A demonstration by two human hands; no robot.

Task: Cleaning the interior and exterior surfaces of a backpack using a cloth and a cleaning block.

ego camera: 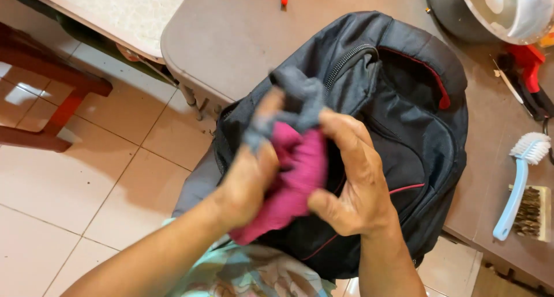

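Both hands are bunched around a small cloth item, magenta (297, 176) with a grey part (300, 103) on top, held just above a black backpack (404, 118) with red trim. My left hand (248, 176) grips the cloth from the left, its fingers blurred. On the cloth's right side, my right hand (352, 181) pinches it with thumb and fingers. The backpack lies half on the brown table (242, 37), its lower end over my lap, and a zipper near the top looks open.
A pale blue brush (522, 178) and a wooden wire brush (534, 213) lie at the table's right. A metal pot (496, 11) stands at the back right beside red-handled tools (528, 72). A red wooden bench (46, 83) stands on the tiled floor at left.
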